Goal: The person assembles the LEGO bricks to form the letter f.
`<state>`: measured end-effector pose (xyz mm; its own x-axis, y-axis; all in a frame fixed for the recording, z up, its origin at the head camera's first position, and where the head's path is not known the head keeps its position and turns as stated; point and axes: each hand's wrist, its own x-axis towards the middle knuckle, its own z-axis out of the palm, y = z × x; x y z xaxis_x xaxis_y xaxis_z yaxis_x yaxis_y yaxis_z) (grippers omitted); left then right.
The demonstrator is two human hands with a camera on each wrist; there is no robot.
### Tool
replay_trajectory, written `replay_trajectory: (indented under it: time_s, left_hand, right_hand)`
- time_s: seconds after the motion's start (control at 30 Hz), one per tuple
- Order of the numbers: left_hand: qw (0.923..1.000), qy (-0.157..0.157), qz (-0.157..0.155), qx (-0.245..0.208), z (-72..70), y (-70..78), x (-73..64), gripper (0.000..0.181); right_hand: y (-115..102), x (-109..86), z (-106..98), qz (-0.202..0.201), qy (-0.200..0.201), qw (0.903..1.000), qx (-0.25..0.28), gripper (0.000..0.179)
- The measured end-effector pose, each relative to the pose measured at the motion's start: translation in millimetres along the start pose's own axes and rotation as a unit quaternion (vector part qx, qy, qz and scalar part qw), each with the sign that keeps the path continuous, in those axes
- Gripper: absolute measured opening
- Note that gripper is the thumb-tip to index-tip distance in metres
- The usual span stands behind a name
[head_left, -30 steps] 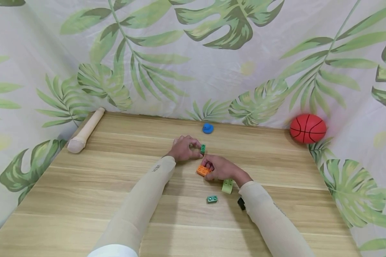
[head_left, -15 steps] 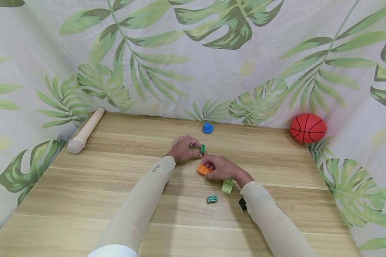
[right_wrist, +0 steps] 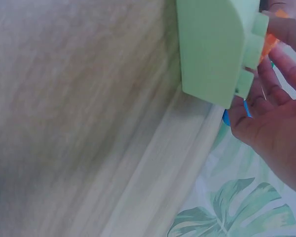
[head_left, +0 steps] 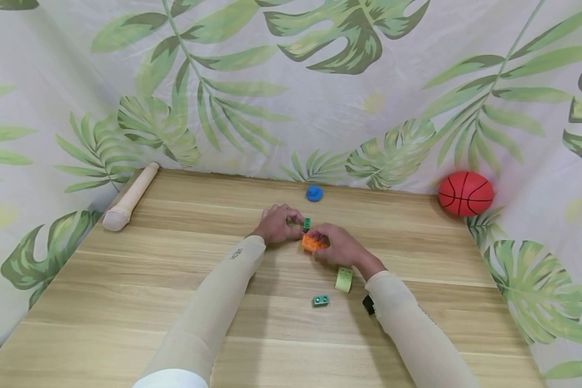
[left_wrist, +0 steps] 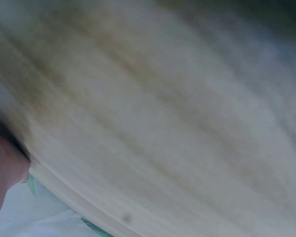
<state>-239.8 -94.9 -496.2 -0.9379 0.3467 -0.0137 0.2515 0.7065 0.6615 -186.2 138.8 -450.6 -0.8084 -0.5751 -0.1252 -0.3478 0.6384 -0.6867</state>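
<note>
In the head view my left hand [head_left: 278, 224] holds a small green toy brick [head_left: 307, 223] upright between thumb and fingers, near the middle of the table. Just to the right, my right hand [head_left: 338, 245] pinches an orange toy brick [head_left: 312, 243] by its right end, close against the left fingertips and the green brick. Behind the right hand in its wrist view stands a light green curved brick [right_wrist: 212, 49], large and close to the camera; part of the orange brick [right_wrist: 269, 45] shows beyond. Only a bit of the left hand [left_wrist: 5, 168] enters the left wrist view.
On the wooden table [head_left: 174, 269], a teal-green brick [head_left: 320, 300] and a black piece [head_left: 368, 305] lie nearer, the latter partly under the right sleeve. A blue rubber duck [head_left: 313, 193] sits behind the hands. A red ball [head_left: 465, 194] and a pale wooden club [head_left: 131, 198] lie at the edges.
My right hand has moved the orange brick slightly away from the body, up toward the green brick. The left hand and its brick have stayed in place.
</note>
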Motion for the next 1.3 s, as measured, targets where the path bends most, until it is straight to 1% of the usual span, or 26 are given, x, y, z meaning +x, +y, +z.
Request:
replay_trajectory:
  time_s: [0.2,0.37,0.5,0.73,0.93,1.1,1.3]
  left_hand:
    - [1.0,0.004,0.006,-0.001,0.5,-1.0,0.5,0.032]
    - [1.0,0.006,0.003,-0.002,1.0,-1.0,0.2,0.034]
    - [1.0,0.003,-0.001,-0.002,1.0,-1.0,0.9,0.035]
    - [0.9999,-0.003,-0.011,0.009,1.7,-1.0,2.0,0.038]
    - [0.9997,-0.007,-0.01,0.019,0.1,0.5,0.3,0.038]
    - [0.9996,-0.012,-0.008,0.023,-1.2,2.0,-0.9,0.037]
    - [0.9995,-0.012,-0.01,0.026,-1.8,2.4,-1.1,0.038]
  right_hand:
    - [-1,4.9,0,0.015,0.063,0.9976,0.024,0.039]
    - [-3,9.6,-1,0.024,0.094,0.9943,0.044,0.036]
    - [-7,12.4,-1,0.027,0.113,0.9921,0.048,0.037]
    - [-7,18.5,-2,0.015,0.15,0.9883,0.025,0.039]
    - [-5,25.8,-1,0.002,0.157,0.9875,-0.01,0.039]
    - [-7,30.3,0,0.004,0.153,0.9876,-0.037,0.038]
    - [-9,32.0,-1,0.008,0.152,0.9871,-0.051,0.038]
